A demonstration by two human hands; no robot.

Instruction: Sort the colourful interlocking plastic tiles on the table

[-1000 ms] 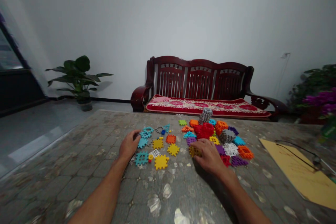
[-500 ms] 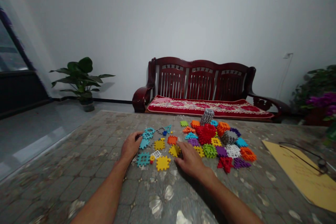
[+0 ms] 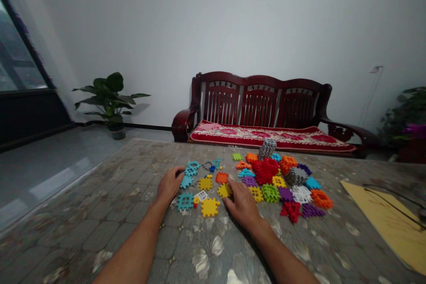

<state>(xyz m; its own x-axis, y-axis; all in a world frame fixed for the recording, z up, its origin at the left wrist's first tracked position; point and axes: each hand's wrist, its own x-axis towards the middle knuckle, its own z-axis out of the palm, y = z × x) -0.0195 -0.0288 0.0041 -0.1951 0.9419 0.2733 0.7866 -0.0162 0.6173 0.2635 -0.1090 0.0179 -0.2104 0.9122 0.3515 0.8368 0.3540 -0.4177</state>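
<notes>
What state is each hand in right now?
Left hand: at a light-blue piece; grip cannot be told.
Right hand: at a yellow piece; grip cannot be told.

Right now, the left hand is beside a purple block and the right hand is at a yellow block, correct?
Not quite: the block beside the left hand is light blue, not purple, as the head view shows. The right hand is indeed at a yellow block.

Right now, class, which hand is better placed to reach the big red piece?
Probably the right hand: at a yellow tile, it is nearer the big red piece. The left hand is farther off, beside a light blue tile.
</notes>
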